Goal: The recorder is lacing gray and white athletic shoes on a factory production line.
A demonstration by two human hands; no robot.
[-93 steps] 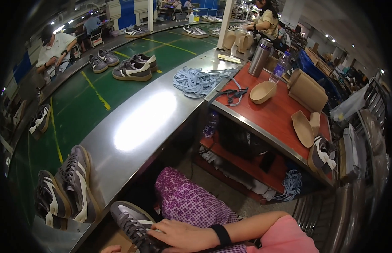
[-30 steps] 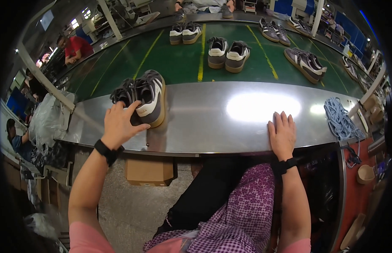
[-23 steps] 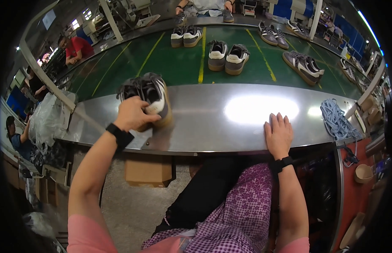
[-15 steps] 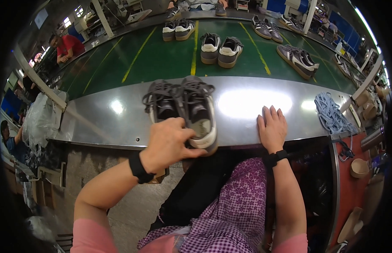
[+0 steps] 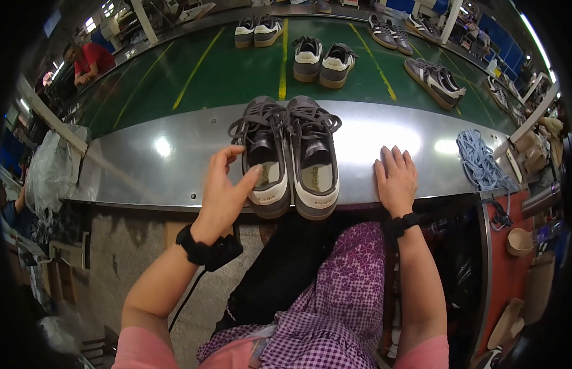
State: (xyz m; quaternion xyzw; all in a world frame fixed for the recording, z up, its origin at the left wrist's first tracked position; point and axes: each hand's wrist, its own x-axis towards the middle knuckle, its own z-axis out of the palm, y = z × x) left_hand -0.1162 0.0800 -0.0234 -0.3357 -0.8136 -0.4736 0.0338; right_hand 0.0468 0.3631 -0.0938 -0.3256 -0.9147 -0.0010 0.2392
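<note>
A pair of dark grey sneakers stands side by side on the metal ledge in front of me, toes away, heels at the near edge. The left sneaker and the right sneaker have white heel patches, pale insoles and loosely hanging dark laces. Beside the left sneaker is my left hand, its thumb and fingers apart; the thumb tip overlaps the collar, and whether it presses there I cannot tell. My right hand lies flat with spread fingers on the metal ledge, to the right of the pair, holding nothing.
Beyond the ledge runs a green belt with yellow lines, carrying several more sneaker pairs. Light blue laces lie heaped at the ledge's right end. A clear plastic bag hangs at the left. A person in red leans at the far left.
The pair has shifted right and now stands straighter, side by side. My left hand has gone from the right sneaker's heel to the left sneaker's outer side. The right hand stays flat.
</note>
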